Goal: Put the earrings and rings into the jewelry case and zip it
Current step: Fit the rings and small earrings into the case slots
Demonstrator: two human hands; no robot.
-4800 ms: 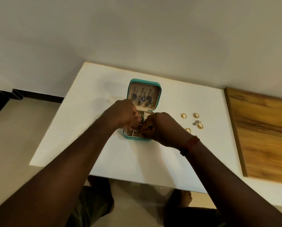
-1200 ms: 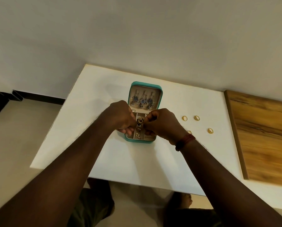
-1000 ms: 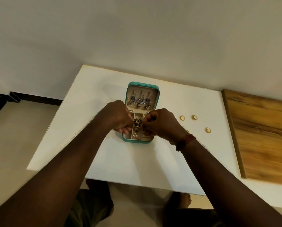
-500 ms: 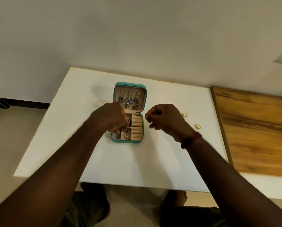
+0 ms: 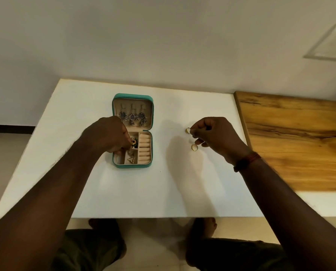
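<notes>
The teal jewelry case [image 5: 132, 165] lies open on the white table [image 5: 124, 192]. Three dangling purple-stone earrings [image 5: 132, 116] hang in its lid. In the base, a small gold piece [image 5: 132, 159] lies in a front compartment beside the beige ring rolls [image 5: 145, 147]. My left hand [image 5: 107, 134] reaches into the base from the left, its fingertips closed on an ornate gold and green earring [image 5: 133, 142]. To the right of the case, my right hand [image 5: 217, 134] pinches a gold ring [image 5: 187, 130] just above the table. Another gold ring [image 5: 194, 147] lies under that hand.
A wooden board [image 5: 300, 143] covers the table's right end, close to my right wrist. The wall runs along the table's far edge. My legs and feet show below the near edge.
My right hand has let go of the ornate earring and moved right to the loose rings, closing on one. My left hand stays at the case with the earring. The view has shifted right.
</notes>
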